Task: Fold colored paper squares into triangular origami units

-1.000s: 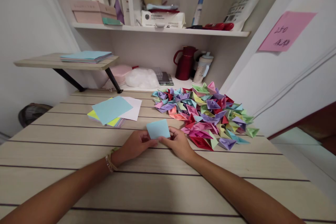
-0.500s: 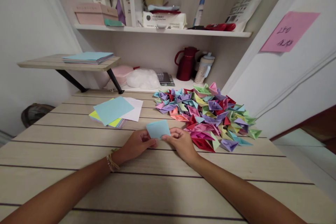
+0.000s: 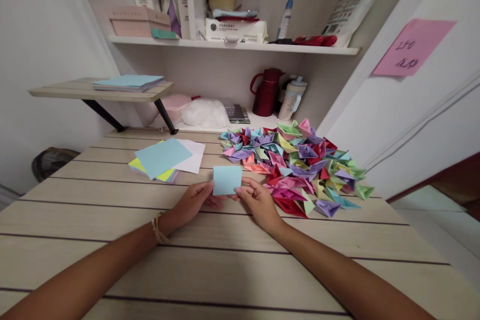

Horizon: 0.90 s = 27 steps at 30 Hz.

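A small light-blue piece of folded paper (image 3: 227, 180) is held upright between my two hands, a little above the table. My left hand (image 3: 195, 201) pinches its left edge, thumb in front and fingers behind. At the lower right corner, my right hand (image 3: 258, 202) grips it between thumb and fingers. Just right of that hand spreads a heap of folded paper boats (image 3: 300, 170) in many colours. To the left, a light-blue sheet (image 3: 163, 157) lies over a stack of coloured paper (image 3: 168, 175) and a white sheet (image 3: 193, 156).
On a small raised shelf (image 3: 63, 89) at the left rests another stack of blue-topped paper (image 3: 128, 82). Behind the table stand a dark red jug (image 3: 267, 92) and a pale bottle (image 3: 292, 98), near a white plastic bag (image 3: 206, 113). A pink note (image 3: 415, 46) hangs on the right wall.
The blue paper has turned from slanted to nearly square with my view. My left hand has shifted its grip, with its thumb now higher along the paper's left edge.
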### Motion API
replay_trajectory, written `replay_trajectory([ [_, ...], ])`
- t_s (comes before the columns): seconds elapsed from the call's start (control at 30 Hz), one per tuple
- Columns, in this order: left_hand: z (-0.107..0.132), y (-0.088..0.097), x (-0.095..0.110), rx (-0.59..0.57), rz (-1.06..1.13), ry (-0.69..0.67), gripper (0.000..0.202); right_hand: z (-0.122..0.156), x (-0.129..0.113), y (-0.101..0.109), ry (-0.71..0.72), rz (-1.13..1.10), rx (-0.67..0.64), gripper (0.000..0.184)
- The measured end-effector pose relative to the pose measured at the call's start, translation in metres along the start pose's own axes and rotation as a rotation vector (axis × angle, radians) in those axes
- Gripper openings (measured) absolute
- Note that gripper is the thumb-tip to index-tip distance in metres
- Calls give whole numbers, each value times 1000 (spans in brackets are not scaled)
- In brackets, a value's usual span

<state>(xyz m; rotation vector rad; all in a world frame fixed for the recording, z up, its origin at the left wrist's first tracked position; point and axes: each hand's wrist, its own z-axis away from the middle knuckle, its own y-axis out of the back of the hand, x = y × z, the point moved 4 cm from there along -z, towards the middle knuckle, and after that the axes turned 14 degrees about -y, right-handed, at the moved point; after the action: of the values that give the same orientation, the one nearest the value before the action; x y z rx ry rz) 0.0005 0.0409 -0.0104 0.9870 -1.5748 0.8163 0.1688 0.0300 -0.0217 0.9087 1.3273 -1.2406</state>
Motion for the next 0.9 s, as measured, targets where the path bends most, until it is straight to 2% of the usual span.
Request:
replay_trajectory([
  [0.17,-1,1,0,24,54,-2,43,-1,2,0,6,-19,-20,35],
  [0.3,-2,0,0,-38,-9,11,36,-2,4,0,30,-17,-36,30],
  [0.4,-2,1,-3,-34,-65,13,31,0,3,-1,60,28,-20,51],
  [0.47,-1,3,-5,27,-81,17,32,3,0,-2,96,90,-11,75],
  [0.53,-1,5,-5,84,-85,13,31,8,-5,-5,167,228,-26,86],
  [0.57,-1,5,-4,100,-82,10,30,10,-7,-7,210,317,-43,83],
  [0.63,-1,5,-1,120,-69,-2,29,12,-11,-9,268,469,-63,60],
  [0.7,-1,5,1,122,-54,-7,29,11,-12,-9,262,520,-39,41],
  [0.9,-3,10,-1,169,7,-9,27,6,-9,-7,104,387,-23,36],
])
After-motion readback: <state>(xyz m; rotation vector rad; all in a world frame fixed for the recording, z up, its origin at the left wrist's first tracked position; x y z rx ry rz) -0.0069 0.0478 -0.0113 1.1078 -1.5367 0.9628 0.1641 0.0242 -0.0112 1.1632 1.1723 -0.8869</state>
